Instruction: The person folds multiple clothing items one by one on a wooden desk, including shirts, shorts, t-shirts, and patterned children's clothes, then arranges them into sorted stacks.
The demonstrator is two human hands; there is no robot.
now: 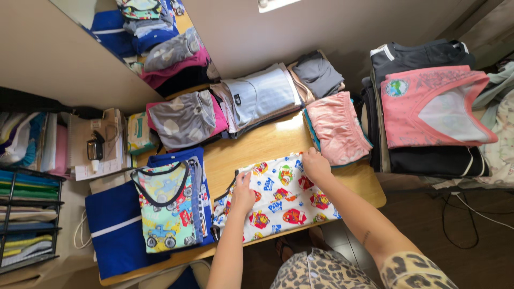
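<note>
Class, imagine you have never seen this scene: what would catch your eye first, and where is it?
First, the white cartoon-print shirt lying flat at the table's near edge, with the left hand and right hand pressed flat on it. Next, the bright pink shirt atop a dark stack on the right. Then the truck-print top on blue cloth at the left.

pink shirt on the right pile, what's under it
The pink shirt lies on top of a stack of dark folded clothes; a black top shows behind it. How many pieces are below stays covered.
</note>
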